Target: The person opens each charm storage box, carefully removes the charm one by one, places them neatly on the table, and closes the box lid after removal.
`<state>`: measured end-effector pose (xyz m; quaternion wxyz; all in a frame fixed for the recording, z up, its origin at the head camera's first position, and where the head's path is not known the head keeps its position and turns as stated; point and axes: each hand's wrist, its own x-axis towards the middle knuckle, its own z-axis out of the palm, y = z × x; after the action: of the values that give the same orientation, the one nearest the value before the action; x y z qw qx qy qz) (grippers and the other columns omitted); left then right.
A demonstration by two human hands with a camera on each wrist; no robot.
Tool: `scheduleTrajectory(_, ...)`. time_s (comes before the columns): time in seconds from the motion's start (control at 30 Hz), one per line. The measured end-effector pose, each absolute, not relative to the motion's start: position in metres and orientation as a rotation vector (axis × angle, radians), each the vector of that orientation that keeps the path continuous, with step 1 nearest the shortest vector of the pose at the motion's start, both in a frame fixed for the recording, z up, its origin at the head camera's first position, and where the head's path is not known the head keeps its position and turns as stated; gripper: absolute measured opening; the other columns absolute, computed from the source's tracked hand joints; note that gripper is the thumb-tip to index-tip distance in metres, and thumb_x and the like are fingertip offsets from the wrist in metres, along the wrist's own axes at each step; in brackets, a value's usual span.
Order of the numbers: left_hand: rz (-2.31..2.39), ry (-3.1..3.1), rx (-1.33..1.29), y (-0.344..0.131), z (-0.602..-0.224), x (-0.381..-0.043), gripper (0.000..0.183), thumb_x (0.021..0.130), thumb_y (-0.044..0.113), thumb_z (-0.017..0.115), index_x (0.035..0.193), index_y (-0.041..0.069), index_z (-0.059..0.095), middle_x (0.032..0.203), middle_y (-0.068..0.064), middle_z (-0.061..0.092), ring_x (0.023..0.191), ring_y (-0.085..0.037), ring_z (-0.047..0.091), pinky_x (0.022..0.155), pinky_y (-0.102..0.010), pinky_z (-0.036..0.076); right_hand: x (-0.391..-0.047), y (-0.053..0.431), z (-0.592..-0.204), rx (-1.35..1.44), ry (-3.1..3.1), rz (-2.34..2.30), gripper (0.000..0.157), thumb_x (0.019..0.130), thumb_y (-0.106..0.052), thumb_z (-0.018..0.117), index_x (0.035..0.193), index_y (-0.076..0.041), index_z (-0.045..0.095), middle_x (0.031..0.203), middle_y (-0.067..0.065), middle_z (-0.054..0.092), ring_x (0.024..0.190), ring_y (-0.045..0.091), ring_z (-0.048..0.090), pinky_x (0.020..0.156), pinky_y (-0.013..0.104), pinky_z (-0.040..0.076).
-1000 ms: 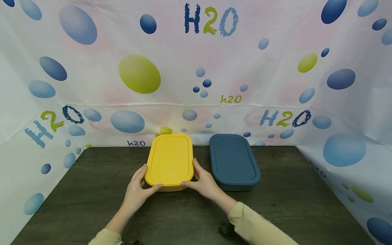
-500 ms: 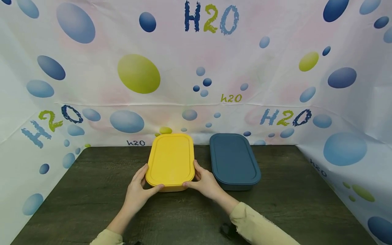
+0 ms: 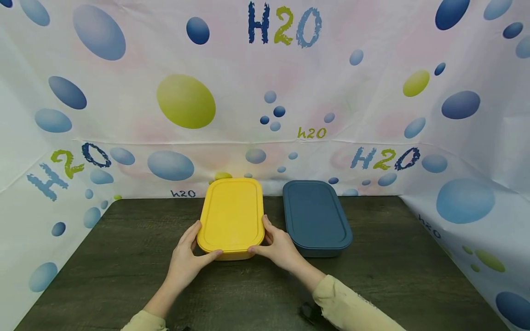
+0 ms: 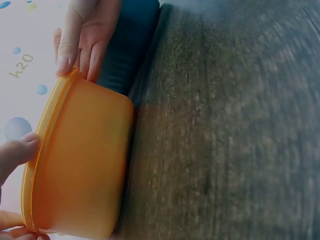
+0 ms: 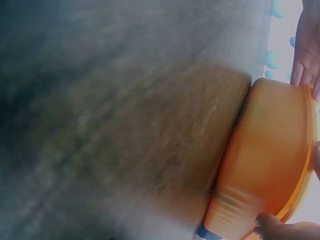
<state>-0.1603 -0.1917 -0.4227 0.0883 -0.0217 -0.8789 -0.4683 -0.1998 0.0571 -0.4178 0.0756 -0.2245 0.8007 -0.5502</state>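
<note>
A yellow lidded food container point(image 3: 232, 216) is at the back of the table, left of a dark blue one. My left hand point(image 3: 185, 257) grips its near left corner, thumb on the near lid edge and fingers along the left side. At the near right corner my right hand point(image 3: 281, 248) holds it the same way. In the left wrist view the yellow container's near wall point(image 4: 85, 155) shows orange, with the right hand point(image 4: 90, 35) at its far end. The right wrist view shows the wall point(image 5: 265, 150) with a dark line beneath. What is inside is hidden by the lid.
A dark blue lidded container point(image 3: 316, 214) stands just right of the right hand. Dark wood-grain tabletop point(image 3: 103, 276) spreads around. A white printed sheet point(image 3: 240, 59) with coloured dots rises behind and at both sides. A small dark thing point(image 3: 308, 312) shows by the right sleeve.
The yellow container has shifted very slightly right and looks marginally larger, its far edge a little higher in view. Both hands keep their hold. The blue container stays put.
</note>
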Motion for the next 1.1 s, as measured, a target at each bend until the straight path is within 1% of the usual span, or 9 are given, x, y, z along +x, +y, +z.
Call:
scheduleTrajectory(0.17, -1.351, -2.605, -0.088, -0.191, -0.42, -0.159, 0.099, 0.073, 0.033, 0.084, 0.146, -0.006, 0.029, 0.151, -0.02, 0.026, 0.135, -0.033, 0.034, 0.104, -0.041, 0.035, -0.2, 0.057, -0.416, -0.703, 2.442, -1.644, 0.096, 0.079, -0.02, 0.078, 0.149, 0.004, 0.017, 0.154, 0.019, 0.013, 0.136, 0.024, 0.031, 0.102, 0.035, 0.038)
scheduleTrajectory(0.3, -1.355, -2.602, -0.08, -0.191, -0.415, -0.157, 0.099, 0.073, 0.033, 0.084, 0.146, -0.006, 0.03, 0.15, -0.019, 0.028, 0.134, -0.032, 0.035, 0.103, -0.039, 0.036, -0.2, 0.057, -0.413, -0.701, 2.452, -1.649, 0.095, 0.079, -0.019, 0.079, 0.149, 0.004, 0.018, 0.154, 0.018, 0.013, 0.137, 0.023, 0.029, 0.102, 0.033, 0.037)
scheduleTrajectory(0.47, -1.413, -2.577, -0.064, -0.191, -0.41, -0.154, 0.098, 0.074, 0.032, 0.083, 0.146, -0.006, 0.029, 0.151, -0.018, 0.026, 0.136, -0.031, 0.033, 0.102, -0.034, 0.034, -0.2, 0.057, -0.407, -0.716, 2.433, -1.691, 0.093, 0.08, -0.017, 0.078, 0.15, 0.0, 0.019, 0.155, 0.014, 0.012, 0.137, 0.023, 0.03, 0.103, 0.036, 0.037)
scheduleTrajectory(0.53, -1.442, -2.556, -0.059, -0.191, -0.407, -0.153, 0.096, 0.075, 0.031, 0.083, 0.147, -0.005, 0.029, 0.152, -0.018, 0.026, 0.136, -0.031, 0.032, 0.102, -0.033, 0.033, -0.2, 0.056, -0.406, -0.724, 2.413, -1.721, 0.091, 0.082, -0.019, 0.076, 0.15, -0.002, 0.019, 0.156, 0.012, 0.011, 0.136, 0.022, 0.031, 0.103, 0.037, 0.038)
scheduleTrajectory(0.63, -1.469, -2.527, -0.054, -0.191, -0.404, -0.152, 0.094, 0.076, 0.03, 0.082, 0.146, -0.005, 0.03, 0.151, -0.018, 0.027, 0.137, -0.031, 0.032, 0.102, -0.032, 0.032, -0.2, 0.055, -0.404, -0.716, 2.327, -1.809, 0.086, 0.087, -0.022, 0.071, 0.151, -0.003, 0.017, 0.157, 0.009, 0.01, 0.135, 0.02, 0.032, 0.101, 0.033, 0.039)
scheduleTrajectory(0.8, -1.464, -2.509, -0.047, -0.192, -0.402, -0.151, 0.093, 0.076, 0.03, 0.082, 0.146, -0.004, 0.032, 0.15, -0.018, 0.028, 0.136, -0.031, 0.034, 0.102, -0.033, 0.033, -0.199, 0.049, -0.402, -0.668, 2.017, -2.085, 0.076, 0.094, -0.013, 0.063, 0.152, -0.006, 0.015, 0.158, 0.006, 0.01, 0.13, 0.024, 0.042, 0.094, 0.03, 0.046)
scheduleTrajectory(0.9, -1.42, -2.516, -0.053, -0.192, -0.403, -0.15, 0.091, 0.075, 0.032, 0.082, 0.145, -0.003, 0.035, 0.148, -0.017, 0.033, 0.134, -0.031, 0.037, 0.104, -0.038, 0.035, -0.196, 0.043, -0.399, -0.627, 1.914, -2.232, 0.073, 0.092, -0.007, 0.063, 0.151, -0.008, 0.021, 0.157, 0.004, 0.016, 0.123, 0.026, 0.05, 0.088, 0.032, 0.05)
scheduleTrajectory(1.0, -1.328, -2.535, -0.094, -0.192, -0.404, -0.147, 0.082, 0.075, 0.033, 0.082, 0.14, 0.0, 0.045, 0.142, -0.017, 0.04, 0.13, -0.033, 0.04, 0.104, -0.048, 0.036, -0.192, 0.037, -0.394, -0.64, 1.906, -2.34, 0.068, 0.091, -0.003, 0.064, 0.149, -0.007, 0.029, 0.155, 0.005, 0.023, 0.121, 0.027, 0.052, 0.087, 0.033, 0.051)
scheduleTrajectory(1.1, -1.195, -2.513, -0.159, -0.191, -0.404, -0.144, 0.07, 0.075, 0.033, 0.083, 0.132, 0.004, 0.055, 0.137, -0.015, 0.047, 0.127, -0.035, 0.042, 0.099, -0.058, 0.036, -0.188, 0.029, -0.389, -0.693, 1.965, -2.395, 0.063, 0.09, 0.0, 0.064, 0.146, -0.004, 0.035, 0.153, 0.006, 0.028, 0.121, 0.027, 0.051, 0.086, 0.033, 0.05)
